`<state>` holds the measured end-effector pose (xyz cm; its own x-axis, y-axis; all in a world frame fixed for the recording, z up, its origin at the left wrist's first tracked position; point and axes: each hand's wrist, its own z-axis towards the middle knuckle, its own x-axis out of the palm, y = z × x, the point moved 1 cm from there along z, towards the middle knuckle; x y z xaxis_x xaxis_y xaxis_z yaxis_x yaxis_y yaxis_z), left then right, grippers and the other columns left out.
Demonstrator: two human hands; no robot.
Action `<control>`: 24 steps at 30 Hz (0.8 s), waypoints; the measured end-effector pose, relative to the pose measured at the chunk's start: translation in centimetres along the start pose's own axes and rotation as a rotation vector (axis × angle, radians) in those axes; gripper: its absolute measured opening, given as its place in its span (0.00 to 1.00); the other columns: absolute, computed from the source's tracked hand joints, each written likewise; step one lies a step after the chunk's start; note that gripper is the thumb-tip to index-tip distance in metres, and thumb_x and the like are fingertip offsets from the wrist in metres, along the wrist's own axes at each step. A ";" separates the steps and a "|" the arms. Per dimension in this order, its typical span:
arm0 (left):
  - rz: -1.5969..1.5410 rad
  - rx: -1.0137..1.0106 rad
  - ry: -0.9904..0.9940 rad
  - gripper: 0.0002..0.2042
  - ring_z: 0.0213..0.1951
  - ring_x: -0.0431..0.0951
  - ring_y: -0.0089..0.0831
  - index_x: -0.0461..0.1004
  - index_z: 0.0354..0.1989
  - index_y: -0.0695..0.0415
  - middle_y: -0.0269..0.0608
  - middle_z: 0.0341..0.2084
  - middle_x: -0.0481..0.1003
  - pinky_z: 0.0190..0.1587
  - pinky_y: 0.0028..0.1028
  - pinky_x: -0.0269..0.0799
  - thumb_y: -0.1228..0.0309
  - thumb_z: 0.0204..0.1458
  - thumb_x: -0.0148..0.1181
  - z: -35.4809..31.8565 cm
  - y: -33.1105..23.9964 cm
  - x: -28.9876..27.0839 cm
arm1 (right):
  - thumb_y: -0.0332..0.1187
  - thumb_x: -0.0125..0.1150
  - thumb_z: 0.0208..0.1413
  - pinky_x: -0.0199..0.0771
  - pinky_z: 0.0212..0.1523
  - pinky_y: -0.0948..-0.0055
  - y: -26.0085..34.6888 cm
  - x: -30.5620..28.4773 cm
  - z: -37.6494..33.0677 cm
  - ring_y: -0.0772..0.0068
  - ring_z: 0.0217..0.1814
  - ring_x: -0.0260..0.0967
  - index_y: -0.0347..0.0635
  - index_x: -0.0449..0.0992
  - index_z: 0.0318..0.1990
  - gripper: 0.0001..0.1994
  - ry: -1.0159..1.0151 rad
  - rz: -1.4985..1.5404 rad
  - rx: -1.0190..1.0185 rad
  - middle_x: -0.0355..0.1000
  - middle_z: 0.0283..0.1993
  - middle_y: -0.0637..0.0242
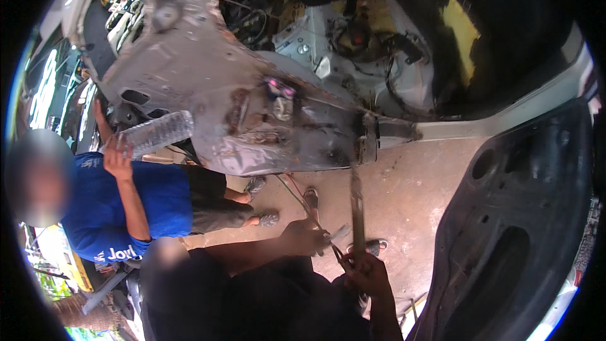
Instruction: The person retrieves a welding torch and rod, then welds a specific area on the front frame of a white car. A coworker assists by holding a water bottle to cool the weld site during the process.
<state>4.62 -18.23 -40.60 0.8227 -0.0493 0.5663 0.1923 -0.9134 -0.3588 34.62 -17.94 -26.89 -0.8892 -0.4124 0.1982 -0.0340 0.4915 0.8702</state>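
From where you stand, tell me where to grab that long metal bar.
Grip the long metal bar on its bare middle stretch, above the right hand already closed on its lower end. Come from the side with fingers wrapped across it: it stands nearly upright, narrow and flat, with its top against the rusty car body panel.

Rusty bare-metal car panel (252, 107) (scuffed, matt), clear ribbed plastic bottle (158, 132), dusty concrete floor (416, 183)

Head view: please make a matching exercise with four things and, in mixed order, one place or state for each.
1 metal bar
2 plastic bottle
3 black door panel
4 left hand

a far right of the picture
b held up by a person in a blue shirt
c gripped at its lower end by the right hand
d on a small tool

Pairs: 1-c, 2-b, 3-a, 4-d
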 end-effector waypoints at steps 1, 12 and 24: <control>0.234 0.188 0.045 0.17 0.34 0.81 0.32 0.72 0.60 0.53 0.36 0.36 0.78 0.39 0.33 0.77 0.56 0.72 0.57 -1.7 -1.2 -0.4 | 0.25 0.68 0.62 0.84 0.33 0.72 2.6 1.0 0.5 0.70 0.34 0.81 0.39 0.71 0.35 0.08 0.045 0.093 0.002 0.79 0.53 0.55; 0.691 0.440 -0.341 0.16 0.42 0.81 0.28 0.66 0.63 0.61 0.44 0.42 0.80 0.43 0.33 0.78 0.68 0.73 0.51 -22.6 -19.4 6.6 | 0.28 0.62 0.69 0.82 0.31 0.72 12.8 5.8 6.2 0.75 0.28 0.77 0.45 0.69 0.41 0.06 0.046 0.236 -0.094 0.78 0.52 0.52; 0.369 0.728 -0.617 0.11 0.31 0.77 0.22 0.74 0.54 0.60 0.35 0.37 0.75 0.29 0.23 0.70 0.67 0.72 0.52 -23.5 -29.0 9.7 | 0.33 0.67 0.67 0.78 0.30 0.71 10.6 3.1 8.9 0.72 0.28 0.76 0.47 0.69 0.39 0.10 0.177 0.465 -0.098 0.81 0.48 0.55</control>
<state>-5.53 -1.69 -7.27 0.9890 0.1262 -0.0777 -0.0200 -0.4061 -0.9136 27.45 -7.16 -21.12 -0.7088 -0.2945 0.6410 0.3981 0.5832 0.7081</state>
